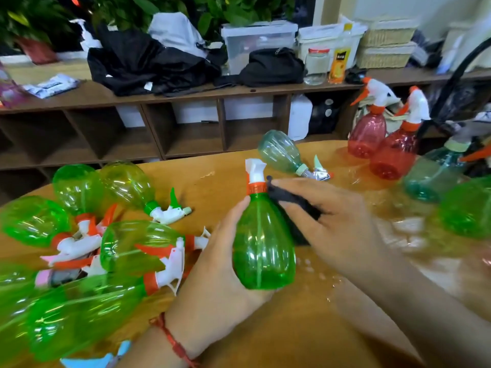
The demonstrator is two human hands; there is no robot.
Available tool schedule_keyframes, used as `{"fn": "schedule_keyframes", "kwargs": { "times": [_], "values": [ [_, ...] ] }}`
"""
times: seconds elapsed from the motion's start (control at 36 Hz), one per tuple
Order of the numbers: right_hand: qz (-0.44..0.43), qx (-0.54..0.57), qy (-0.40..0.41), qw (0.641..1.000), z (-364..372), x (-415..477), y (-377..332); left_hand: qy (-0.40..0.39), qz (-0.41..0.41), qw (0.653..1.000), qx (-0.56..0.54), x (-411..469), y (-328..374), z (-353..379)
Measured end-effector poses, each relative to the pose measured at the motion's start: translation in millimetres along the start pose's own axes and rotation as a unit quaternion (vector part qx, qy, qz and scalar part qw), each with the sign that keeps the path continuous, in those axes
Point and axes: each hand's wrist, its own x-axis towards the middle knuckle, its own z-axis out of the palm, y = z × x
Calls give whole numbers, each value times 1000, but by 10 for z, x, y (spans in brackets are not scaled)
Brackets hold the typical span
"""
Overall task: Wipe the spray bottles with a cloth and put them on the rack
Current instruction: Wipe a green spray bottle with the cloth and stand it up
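Observation:
My left hand (212,264) grips a green spray bottle (263,245) with an orange collar and white trigger head, held upright above the wooden table (292,328). My right hand (326,224) presses a dark cloth (295,205) against the bottle's right side, fingers curled over the cloth. A pile of several green spray bottles (79,235) lies on the table to the left. One teal bottle (284,152) lies on its side behind the held one.
Two red spray bottles (377,136) stand at the right rear, with a teal bottle (435,173) and a green bottle (467,208) nearer. A brown cubby shelf (186,123) runs behind the table, topped with black bags, jars and boxes.

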Motion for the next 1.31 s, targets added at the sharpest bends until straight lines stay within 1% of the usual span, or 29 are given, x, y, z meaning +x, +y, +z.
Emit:
{"fn": "schedule_keyframes", "kwargs": {
  "times": [0.06,0.19,0.28,0.36,0.47,0.56,0.64,0.75,0.83,0.97,1.14,1.22,1.31],
  "values": [
    [-13,3,-16,1000,59,-51,13,6,-3,1000,-9,-8,20,16],
    [14,94,-46,994,115,-124,2,19,-5,1000,-6,14,-26,4],
    [-18,69,-58,996,122,-148,-31,39,-9,999,1,27,-82,6],
    [-77,26,-78,994,130,-210,-42,59,-24,998,1,41,-107,-6],
    [-138,-21,-108,984,129,-300,-62,80,-43,995,-50,83,-168,-66],
    [-160,-17,-137,977,98,-299,-70,101,-47,992,-64,101,-190,-100],
    [-141,-5,-136,981,93,-278,-40,94,-33,993,-57,91,-177,-115],
    [-91,21,-95,991,88,-241,-19,46,11,999,-9,55,-145,-49],
    [-85,32,-76,993,65,-231,-23,18,35,999,6,37,-137,11],
    [-73,55,-70,993,103,-254,-52,39,56,997,27,61,-154,-12],
    [-49,79,-60,994,139,-244,-62,40,67,996,47,70,-173,-29],
    [-53,78,-47,994,172,-254,-79,43,71,995,49,65,-172,-43],
    [-72,62,-44,995,203,-255,-93,51,68,996,27,57,-149,-28]
  ]
}}
